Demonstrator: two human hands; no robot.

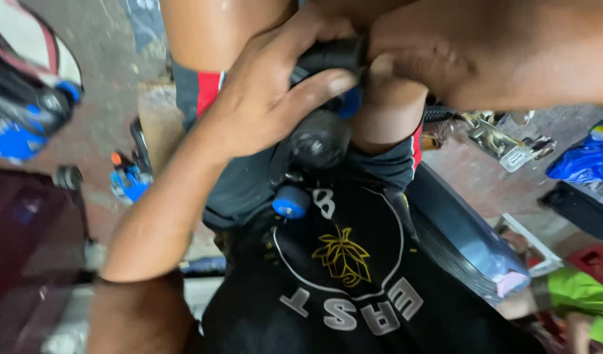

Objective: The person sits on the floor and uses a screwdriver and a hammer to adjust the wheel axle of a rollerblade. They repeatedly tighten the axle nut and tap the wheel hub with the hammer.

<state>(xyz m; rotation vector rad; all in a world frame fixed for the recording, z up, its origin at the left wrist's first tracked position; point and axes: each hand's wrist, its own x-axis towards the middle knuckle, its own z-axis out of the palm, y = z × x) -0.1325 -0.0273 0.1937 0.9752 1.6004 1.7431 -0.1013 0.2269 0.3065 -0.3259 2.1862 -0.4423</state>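
Hands are gripping one dark part (pixel 327 56) held above the lap. The left hand (pixel 275 92) is wrapping closed around it, thumb pressing its side; the right hand (pixel 432 56) is clamping its other end. A blue-capped piece (pixel 290 202) is hanging below it.

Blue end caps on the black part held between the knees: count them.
2 show. One blue cap sits low, just above the black shirt. The other blue cap peeks out under the left hand fingers. More may be hidden beneath the right hand.
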